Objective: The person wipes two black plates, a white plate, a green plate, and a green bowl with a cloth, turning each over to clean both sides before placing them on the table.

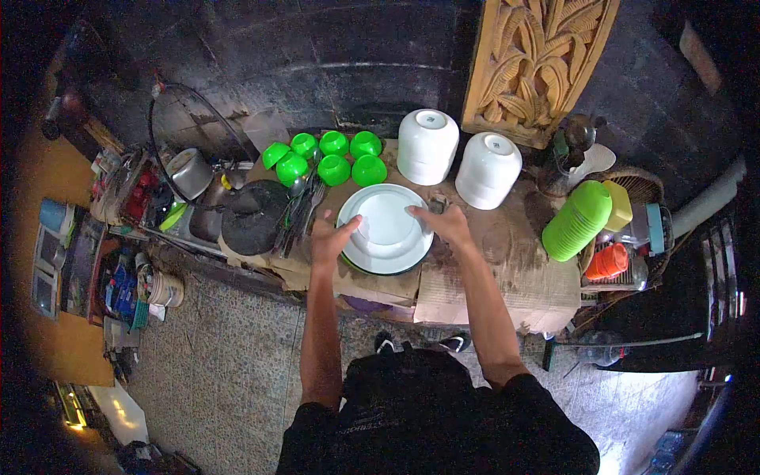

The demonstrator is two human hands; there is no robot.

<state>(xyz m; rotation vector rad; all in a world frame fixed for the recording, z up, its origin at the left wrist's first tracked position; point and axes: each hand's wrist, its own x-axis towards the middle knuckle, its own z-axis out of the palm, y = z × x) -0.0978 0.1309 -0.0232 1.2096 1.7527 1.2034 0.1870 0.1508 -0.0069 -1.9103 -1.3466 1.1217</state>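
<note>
A white plate (385, 228) lies on cardboard at the middle of the counter, with a green edge showing beneath its front rim. My left hand (335, 235) is at the plate's left side, its thumb over the rim. At the right side my right hand (445, 223) has its thumb on the rim. Both hands grip the plate from opposite sides. Behind it are several green bowls (334, 169) and two stacks of upturned white bowls (428, 150). Spoons and forks (301, 207) lie just left of my left hand.
A stack of lime-green cups (578, 222) leans at the right, near orange cups (607, 261). On the left are a black round slab (253, 218), a sink (207, 222) and a metal pot (190, 173). A carved wooden panel (530, 63) stands against the wall.
</note>
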